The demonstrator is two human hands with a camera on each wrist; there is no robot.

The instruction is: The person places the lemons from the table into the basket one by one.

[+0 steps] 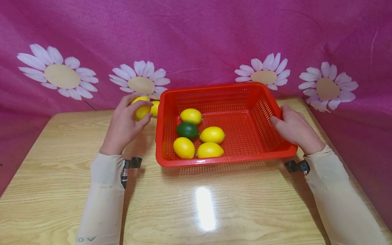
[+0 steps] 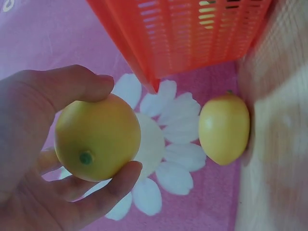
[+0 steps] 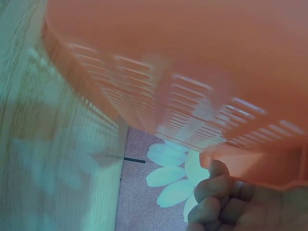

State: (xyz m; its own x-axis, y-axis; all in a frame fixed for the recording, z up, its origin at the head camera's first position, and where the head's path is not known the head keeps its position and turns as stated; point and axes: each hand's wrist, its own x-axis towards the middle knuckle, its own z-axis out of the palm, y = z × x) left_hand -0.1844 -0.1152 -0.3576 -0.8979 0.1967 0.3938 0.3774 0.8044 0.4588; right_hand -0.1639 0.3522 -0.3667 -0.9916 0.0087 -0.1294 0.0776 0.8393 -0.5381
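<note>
My left hand [image 1: 124, 122] grips a yellow lemon [image 2: 98, 137] between thumb and fingers, just left of the red basket [image 1: 226, 159]. Behind it a second lemon [image 2: 224, 129] lies on the table against the basket's left side. At the basket's right end, my right hand [image 1: 294, 127] holds the rim, thumb on the inside and fingers curled beneath in the right wrist view. Inside, toward the left, sit a dark green lemon-shaped fruit [image 1: 188, 130] and several yellow ones, among them a lemon [image 1: 212, 135] near the middle. The basket's right half shows its bare mesh floor.
The light wood table [image 1: 171, 211] carries a bright glare patch in front of the basket. A pink cloth [image 1: 196, 41] with large white daisies hangs behind and along both sides of the table. A dark camera mount is strapped to each wrist.
</note>
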